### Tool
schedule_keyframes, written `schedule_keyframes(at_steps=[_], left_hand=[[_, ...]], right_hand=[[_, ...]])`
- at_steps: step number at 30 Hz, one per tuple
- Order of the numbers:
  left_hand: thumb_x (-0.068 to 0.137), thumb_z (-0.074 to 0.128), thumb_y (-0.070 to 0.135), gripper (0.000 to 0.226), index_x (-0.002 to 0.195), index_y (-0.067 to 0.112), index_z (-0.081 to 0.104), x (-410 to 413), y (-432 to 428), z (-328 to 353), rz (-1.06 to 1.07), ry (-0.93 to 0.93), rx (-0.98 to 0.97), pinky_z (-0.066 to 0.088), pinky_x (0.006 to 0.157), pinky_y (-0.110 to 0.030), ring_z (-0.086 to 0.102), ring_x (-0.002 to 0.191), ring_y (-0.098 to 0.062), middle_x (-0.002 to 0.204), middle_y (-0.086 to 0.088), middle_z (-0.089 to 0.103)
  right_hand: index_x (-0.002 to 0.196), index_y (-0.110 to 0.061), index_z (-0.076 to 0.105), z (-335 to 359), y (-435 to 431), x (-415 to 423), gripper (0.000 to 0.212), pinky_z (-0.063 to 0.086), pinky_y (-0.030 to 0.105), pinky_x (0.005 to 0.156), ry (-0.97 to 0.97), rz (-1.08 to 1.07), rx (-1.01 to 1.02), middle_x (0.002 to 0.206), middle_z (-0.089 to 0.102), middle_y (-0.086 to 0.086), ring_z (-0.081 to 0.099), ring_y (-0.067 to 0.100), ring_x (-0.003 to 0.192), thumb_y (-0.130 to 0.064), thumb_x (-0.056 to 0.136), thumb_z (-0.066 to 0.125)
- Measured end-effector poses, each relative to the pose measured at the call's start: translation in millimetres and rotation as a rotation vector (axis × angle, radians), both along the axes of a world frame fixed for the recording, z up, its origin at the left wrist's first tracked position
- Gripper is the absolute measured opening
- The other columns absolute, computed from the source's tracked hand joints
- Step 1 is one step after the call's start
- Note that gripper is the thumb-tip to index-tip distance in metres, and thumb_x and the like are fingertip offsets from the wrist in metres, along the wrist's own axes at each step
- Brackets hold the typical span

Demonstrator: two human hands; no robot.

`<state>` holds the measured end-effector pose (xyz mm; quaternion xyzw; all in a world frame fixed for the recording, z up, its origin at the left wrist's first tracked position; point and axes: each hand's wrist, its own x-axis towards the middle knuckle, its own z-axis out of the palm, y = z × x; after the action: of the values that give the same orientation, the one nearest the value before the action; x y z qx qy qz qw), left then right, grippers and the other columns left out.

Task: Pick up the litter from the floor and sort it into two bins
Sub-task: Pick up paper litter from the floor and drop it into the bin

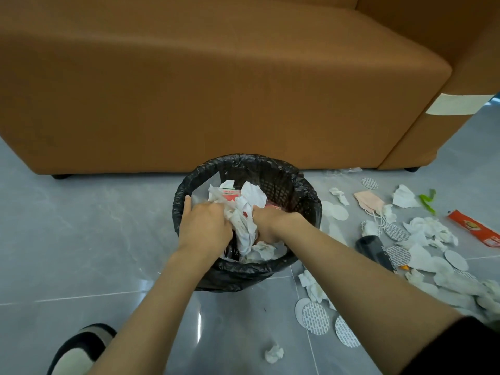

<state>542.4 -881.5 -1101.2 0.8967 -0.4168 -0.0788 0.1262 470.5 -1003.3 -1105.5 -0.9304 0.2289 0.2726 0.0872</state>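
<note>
In the bin (311, 201), left hand (203, 226) fingers clutch tissue (253, 197); right hand (270, 223) fingers hidden, grip unclear.

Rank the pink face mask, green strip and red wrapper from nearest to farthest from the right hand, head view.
From the right hand:
1. pink face mask, just right of the bin.
2. green strip, farther right.
3. red wrapper, near the right edge.

Black sleeve (462, 347), black-and-cream slipper (82, 346)
</note>
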Motion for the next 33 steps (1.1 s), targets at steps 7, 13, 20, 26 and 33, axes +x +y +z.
schedule_keyframes(at_steps=[7, 13, 20, 26, 33], left_hand=[[0.087, 0.039, -0.002, 0.064, 0.148, 0.015, 0.025, -19, -4, 8, 0.045, 0.043, -0.243, -0.009, 0.117, -0.038, 0.036, 0.135, -0.016, 0.142, -0.004, 0.044], [0.1, 0.033, 0.014, 0.044, 0.144, 0.015, 0.035, -28, -9, 23, -0.017, 0.044, -0.335, 0.011, 0.117, -0.033, 0.033, 0.134, -0.016, 0.145, 0.0, 0.041], [0.1, 0.031, 0.009, 0.049, 0.149, 0.013, 0.024, -38, -19, 40, -0.018, -0.032, -0.351, 0.008, 0.12, -0.033, 0.004, 0.147, -0.017, 0.157, 0.0, 0.017], [0.1, 0.031, 0.006, 0.05, 0.149, 0.014, 0.02, -60, -37, 49, -0.076, -0.106, -0.428, -0.006, 0.117, -0.027, -0.003, 0.147, -0.015, 0.159, -0.001, 0.01], [0.102, 0.03, 0.013, 0.046, 0.147, 0.012, 0.025, -77, -45, 46, -0.119, -0.106, -0.43, -0.003, 0.119, -0.029, 0.004, 0.147, -0.018, 0.157, -0.003, 0.018]], right_hand=[[0.142, -0.004, 0.027, 0, -1, -13, 0.053, 0.04, 0.037, 0.096, -0.03, -0.025, 0.053, 0.135, 0.041, 0.014, 0.046, 0.031, 0.122, -0.003, 0.093, 0.048], [0.151, -0.027, 0.007, 12, -6, -28, 0.093, 0.046, 0.044, 0.094, -0.306, -0.069, 0.123, 0.127, 0.046, 0.009, 0.048, 0.029, 0.115, -0.036, 0.082, 0.069], [0.15, -0.019, 0.018, 40, -25, -78, 0.077, 0.034, 0.032, 0.1, -0.594, -0.189, 0.083, 0.137, 0.045, 0.002, 0.03, 0.026, 0.133, -0.04, 0.089, 0.06], [0.147, -0.019, 0.031, 35, -26, -123, 0.061, 0.018, 0.02, 0.109, -0.799, -0.372, 0.138, 0.148, 0.037, -0.006, 0.026, 0.014, 0.139, -0.034, 0.093, 0.055], [0.137, -0.025, 0.046, 20, -22, -152, 0.043, 0.036, 0.021, 0.102, -0.95, -0.561, 0.17, 0.139, 0.047, -0.011, 0.046, 0.007, 0.122, -0.023, 0.095, 0.053]])
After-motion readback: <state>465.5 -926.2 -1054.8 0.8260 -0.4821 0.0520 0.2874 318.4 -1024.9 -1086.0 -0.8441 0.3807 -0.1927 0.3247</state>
